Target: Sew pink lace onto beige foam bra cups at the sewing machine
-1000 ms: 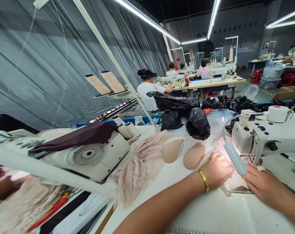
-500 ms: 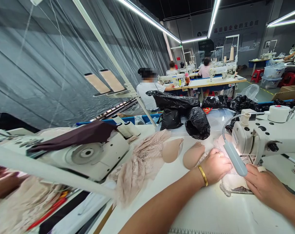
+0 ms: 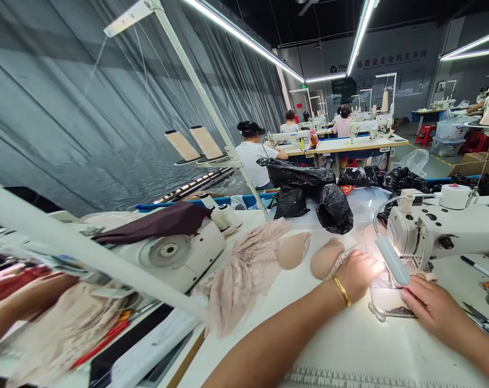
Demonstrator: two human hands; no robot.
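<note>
Under the needle end of a white sewing machine (image 3: pixel 408 226) lies a pale pink bra (image 3: pixel 374 237), lit by a grey gooseneck lamp (image 3: pixel 393 261) that hides part of it. My left hand (image 3: pixel 355 276), with a gold bangle at the wrist, has its bent fingers closed on the bra's left side, by a lace edge (image 3: pixel 343 261). On the other side my right hand (image 3: pixel 434 302) pinches the fabric close to the presser foot; its fingertips are partly hidden. A beige moulded cup (image 3: pixel 325 257) lies left of my left hand, and another cup (image 3: pixel 293 250) farther left.
Crumpled beige lace (image 3: pixel 244 269) lies left of the cups. Black plastic bags (image 3: pixel 334 209) stand behind. Scissors (image 3: pixel 484 320) lie at right, a ruler (image 3: pixel 329 377) along the front. A second machine (image 3: pixel 180 248) and another person's arm (image 3: pixel 34 302) are at left.
The head view has shifted slightly, so the scene sits a little right and lower. My right hand has slid slightly away from the lamp head; my left hand stays on the bra.
</note>
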